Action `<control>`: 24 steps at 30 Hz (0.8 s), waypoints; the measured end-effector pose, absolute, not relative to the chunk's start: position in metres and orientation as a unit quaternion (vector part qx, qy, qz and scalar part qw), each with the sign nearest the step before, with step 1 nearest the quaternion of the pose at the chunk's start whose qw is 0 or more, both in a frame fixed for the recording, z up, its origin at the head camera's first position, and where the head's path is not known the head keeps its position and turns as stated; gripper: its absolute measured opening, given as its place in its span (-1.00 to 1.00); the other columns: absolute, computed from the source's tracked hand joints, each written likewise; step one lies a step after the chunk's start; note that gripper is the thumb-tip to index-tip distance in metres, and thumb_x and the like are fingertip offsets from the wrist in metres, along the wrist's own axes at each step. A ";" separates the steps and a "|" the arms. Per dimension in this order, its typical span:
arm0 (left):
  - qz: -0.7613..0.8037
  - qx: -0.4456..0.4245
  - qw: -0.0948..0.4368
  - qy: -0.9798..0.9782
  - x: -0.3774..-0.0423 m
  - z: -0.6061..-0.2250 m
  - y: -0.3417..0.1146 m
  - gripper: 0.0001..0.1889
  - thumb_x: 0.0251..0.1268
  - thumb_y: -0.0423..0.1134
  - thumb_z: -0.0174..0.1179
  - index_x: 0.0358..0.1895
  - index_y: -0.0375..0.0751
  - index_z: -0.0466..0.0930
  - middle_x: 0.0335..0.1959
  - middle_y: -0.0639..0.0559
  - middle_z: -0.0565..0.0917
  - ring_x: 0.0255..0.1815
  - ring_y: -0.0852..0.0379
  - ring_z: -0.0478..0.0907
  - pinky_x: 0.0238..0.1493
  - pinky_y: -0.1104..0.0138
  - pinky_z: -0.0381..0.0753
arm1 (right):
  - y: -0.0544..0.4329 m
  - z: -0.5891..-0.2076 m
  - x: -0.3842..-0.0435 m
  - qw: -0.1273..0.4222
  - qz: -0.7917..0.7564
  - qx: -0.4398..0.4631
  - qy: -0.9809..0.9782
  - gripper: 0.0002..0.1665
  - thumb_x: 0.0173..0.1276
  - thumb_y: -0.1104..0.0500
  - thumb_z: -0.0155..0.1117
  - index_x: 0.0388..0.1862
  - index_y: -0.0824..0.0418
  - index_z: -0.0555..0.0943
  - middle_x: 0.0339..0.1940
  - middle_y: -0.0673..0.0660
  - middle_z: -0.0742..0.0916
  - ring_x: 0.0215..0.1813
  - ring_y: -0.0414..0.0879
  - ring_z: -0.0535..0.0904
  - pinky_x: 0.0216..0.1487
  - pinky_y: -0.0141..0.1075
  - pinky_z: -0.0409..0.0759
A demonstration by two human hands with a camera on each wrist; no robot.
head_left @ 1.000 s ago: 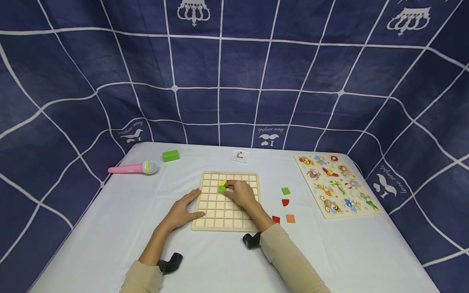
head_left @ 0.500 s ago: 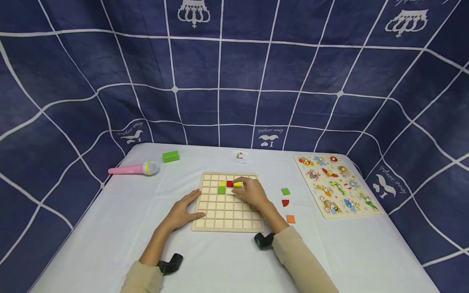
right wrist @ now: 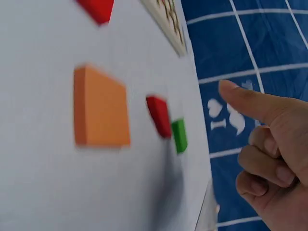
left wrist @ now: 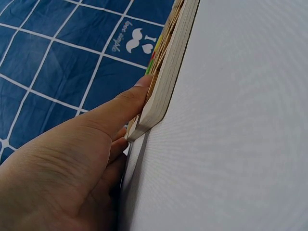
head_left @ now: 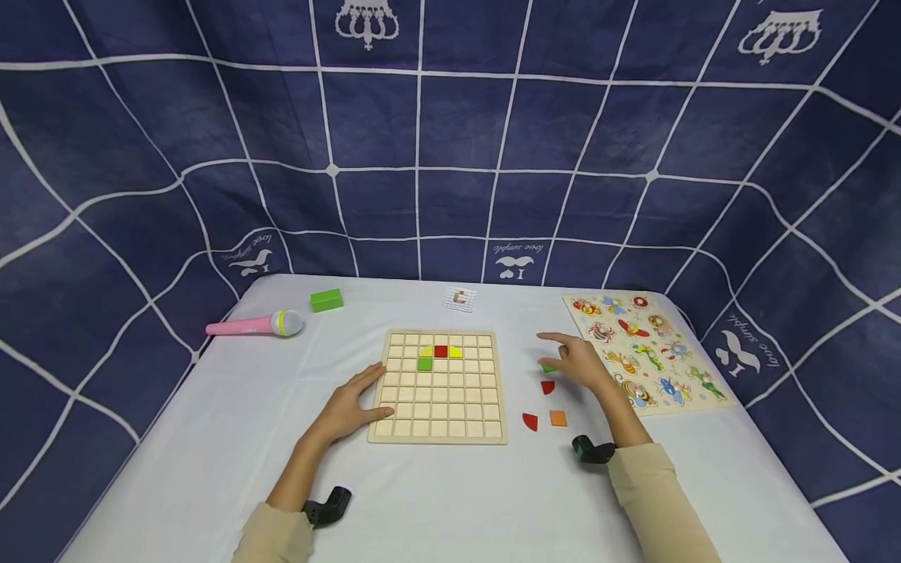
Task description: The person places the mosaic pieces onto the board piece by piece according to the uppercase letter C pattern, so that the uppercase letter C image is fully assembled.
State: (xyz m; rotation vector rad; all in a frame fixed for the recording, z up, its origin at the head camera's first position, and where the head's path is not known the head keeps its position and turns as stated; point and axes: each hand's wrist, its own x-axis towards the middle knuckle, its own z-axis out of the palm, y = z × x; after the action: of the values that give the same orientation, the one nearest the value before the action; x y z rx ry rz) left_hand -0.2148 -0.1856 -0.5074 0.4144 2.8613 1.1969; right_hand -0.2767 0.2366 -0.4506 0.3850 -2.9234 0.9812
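Right wrist view, green tile (right wrist: 179, 136) apparently whole, head view, half-hidden, right fingers (head_left: 558, 337) apart, left fingers (head_left: 367, 378) outstretched

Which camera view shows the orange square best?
Right wrist: the orange square appears largest, face and edge visible, though blurred. The head view shows it whole but small; the left wrist view omits it.

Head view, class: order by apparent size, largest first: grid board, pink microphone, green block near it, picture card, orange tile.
1. Grid board
2. Pink microphone
3. Green block and picture card: too alike to rank
4. Orange tile
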 end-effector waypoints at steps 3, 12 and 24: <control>0.383 0.131 0.006 0.915 -0.215 -0.507 -0.186 -0.06 -0.12 0.08 0.41 0.37 -0.21 0.22 0.40 -0.13 0.17 0.39 -0.20 0.05 0.30 -0.09 0.11 | 0.251 -0.458 -0.274 -0.007 0.312 0.116 -0.943 -0.44 0.10 0.18 0.42 0.13 0.18 0.55 -0.77 -0.02 0.27 -0.69 -0.17 0.11 -0.69 -0.39 0.13; 0.381 0.129 0.007 0.915 -0.216 -0.507 -0.185 -0.06 -0.13 0.09 0.41 0.37 -0.18 0.22 0.41 -0.12 0.17 0.39 -0.19 0.05 0.30 -0.08 0.10 | 0.262 -0.475 -0.274 -0.025 0.304 0.087 -0.948 -0.57 0.16 0.17 0.37 0.04 0.20 0.61 -0.75 0.00 0.33 -0.67 -0.16 0.16 -0.65 -0.36 0.17; 0.380 0.130 0.007 0.916 -0.214 -0.506 -0.186 -0.07 -0.11 0.09 0.40 0.37 -0.19 0.22 0.40 -0.13 0.17 0.39 -0.20 0.05 0.30 -0.09 0.11 | 0.237 -0.476 -0.273 0.058 0.307 0.117 -0.943 -0.65 0.10 0.05 0.42 -0.14 0.14 0.66 -0.74 -0.01 0.34 -0.65 -0.16 0.18 -0.66 -0.34 0.17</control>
State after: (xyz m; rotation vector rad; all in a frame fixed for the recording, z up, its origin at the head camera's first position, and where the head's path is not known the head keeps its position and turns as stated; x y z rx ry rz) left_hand -0.2143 -0.1860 -0.5065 0.4080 2.8644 1.1881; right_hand -0.2727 0.2375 -0.4756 0.3536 -2.8573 0.9289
